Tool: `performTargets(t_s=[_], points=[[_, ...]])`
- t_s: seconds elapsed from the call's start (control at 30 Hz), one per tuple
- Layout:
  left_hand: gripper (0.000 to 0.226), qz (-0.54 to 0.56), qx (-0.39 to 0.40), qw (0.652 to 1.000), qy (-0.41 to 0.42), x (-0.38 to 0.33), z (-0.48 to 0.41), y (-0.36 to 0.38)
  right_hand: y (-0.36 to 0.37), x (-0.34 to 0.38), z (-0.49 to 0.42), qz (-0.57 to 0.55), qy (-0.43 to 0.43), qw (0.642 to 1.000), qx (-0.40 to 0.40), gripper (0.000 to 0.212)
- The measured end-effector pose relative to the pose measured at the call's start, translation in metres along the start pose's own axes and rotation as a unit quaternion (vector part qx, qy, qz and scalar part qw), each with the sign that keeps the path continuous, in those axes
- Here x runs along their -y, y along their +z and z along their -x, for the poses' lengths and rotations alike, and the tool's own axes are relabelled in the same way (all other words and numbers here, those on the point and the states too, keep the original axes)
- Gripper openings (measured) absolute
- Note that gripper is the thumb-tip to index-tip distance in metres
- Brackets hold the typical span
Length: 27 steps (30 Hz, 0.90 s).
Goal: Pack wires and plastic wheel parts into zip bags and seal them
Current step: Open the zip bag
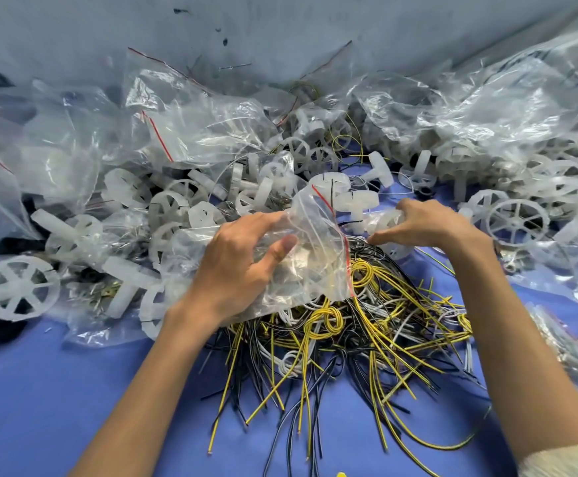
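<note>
Loose plastic wheel parts are heaped along the far side of the blue worktop. The left hand grips a clear zip bag, fingers and thumb curled round it, above the wires piled mid-worktop. The right hand, fingers curled, is at a wheel part just beyond the bag; whether it has a hold cannot be told. The step is filling, and next the bag's mouth needs opening.

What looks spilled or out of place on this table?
The yellow, black and white wires lie loose in one tangled heap on the blue cloth, with ends splayed toward the near edge, below the zip bag that the left hand holds. Dark smudges mark the grey wall. The right hand pinches a plastic wheel.
</note>
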<state>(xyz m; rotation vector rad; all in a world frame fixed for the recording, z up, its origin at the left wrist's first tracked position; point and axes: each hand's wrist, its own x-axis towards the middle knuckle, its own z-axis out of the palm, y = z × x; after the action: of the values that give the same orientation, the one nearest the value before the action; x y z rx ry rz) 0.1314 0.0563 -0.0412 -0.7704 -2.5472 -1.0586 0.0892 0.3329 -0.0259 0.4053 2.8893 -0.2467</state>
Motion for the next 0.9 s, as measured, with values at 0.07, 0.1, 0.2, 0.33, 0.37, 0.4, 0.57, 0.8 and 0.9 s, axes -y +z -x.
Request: performTargets(t_s=[0.07, 0.1, 0.2, 0.33, 0.37, 0.4, 0.57, 0.8, 0.9], points=[[0.057, 0.007, -0.008, 1.000, 0.002, -0.002, 0.001, -0.001, -0.006, -0.003, 0.003, -0.064, -0.007, 0.997, -0.048, 0.088], [0.059, 0.012, -0.012, 1.000, 0.003, -0.003, 0.001, -0.002, -0.011, -0.005, 0.004, -0.114, -0.016, 0.990, -0.077, 0.090], [0.063, 0.035, -0.013, 0.999, -0.011, -0.003, 0.002, -0.003, -0.027, -0.010, 0.008, -0.303, -0.079, 0.940, -0.135, 0.091], [0.064, 0.059, -0.009, 0.997, -0.047, -0.001, 0.003, -0.004, -0.044, -0.012, 0.024, -0.545, -0.230, 0.806, -0.019, 0.084], [0.064, 0.062, -0.008, 0.997, -0.051, 0.000, 0.003, -0.004, -0.045, -0.012, 0.028, -0.567, -0.263, 0.780, 0.021, 0.074], [0.063, 0.066, -0.008, 0.996, -0.053, 0.000, 0.003, -0.004, -0.045, -0.010, 0.034, -0.575, -0.292, 0.763, 0.056, 0.065], [0.046, 0.090, -0.020, 0.995, -0.050, 0.001, 0.003, -0.003, -0.049, 0.009, 0.055, -0.460, -0.340, 0.815, 0.088, 0.075], [0.048, 0.158, -0.039, 0.986, -0.022, -0.007, 0.004, -0.003, -0.044, 0.057, 0.085, -0.277, -0.405, 0.871, 0.030, 0.078], [0.029, 0.221, -0.063, 0.973, -0.026, -0.008, 0.002, -0.004, -0.034, 0.075, 0.089, -0.263, -0.414, 0.871, -0.016, 0.072]])
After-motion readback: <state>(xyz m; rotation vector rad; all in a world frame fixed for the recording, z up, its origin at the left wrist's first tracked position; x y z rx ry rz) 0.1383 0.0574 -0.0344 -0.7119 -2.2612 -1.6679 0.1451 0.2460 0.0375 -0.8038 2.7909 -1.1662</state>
